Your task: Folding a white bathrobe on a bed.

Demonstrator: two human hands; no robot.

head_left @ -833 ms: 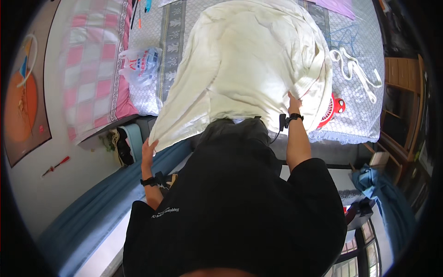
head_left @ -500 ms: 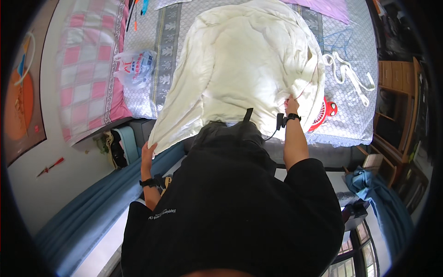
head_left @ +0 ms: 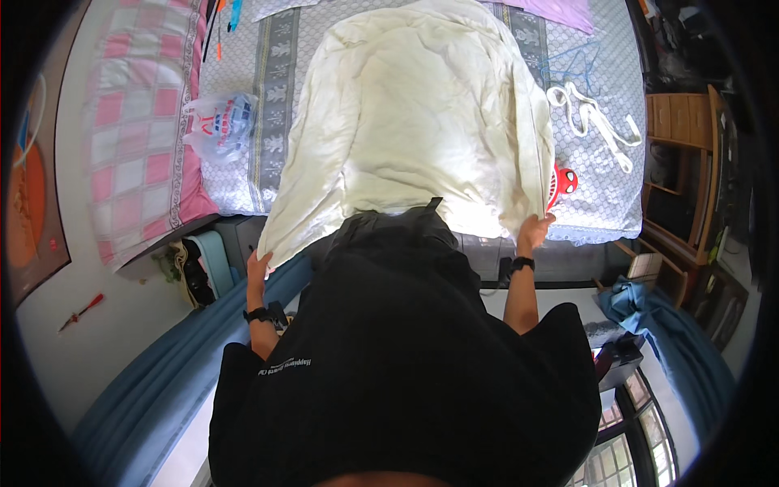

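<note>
A large cream cloth, soft and wrinkled, lies spread over the bed in front of me; I cannot tell whether it is a garment or a cover. My left hand pinches its near left corner, past the bed's edge. At the near right corner, my right hand grips the hem with closed fingers. Folds run along the cloth's right side, just beyond that hand. Partly covered by this side is a red round thing with a masked-head shape.
The bed has a grey-white patterned cover. On it lie a tied plastic bag at left, a white fabric strap and a blue wire hanger at right. A pink checked cushioned panel lines the left side.
My right hand has moved nearer to me and right, drawing the cloth's right corner out to the bed's edge. My left hand keeps its hold on the left corner.
</note>
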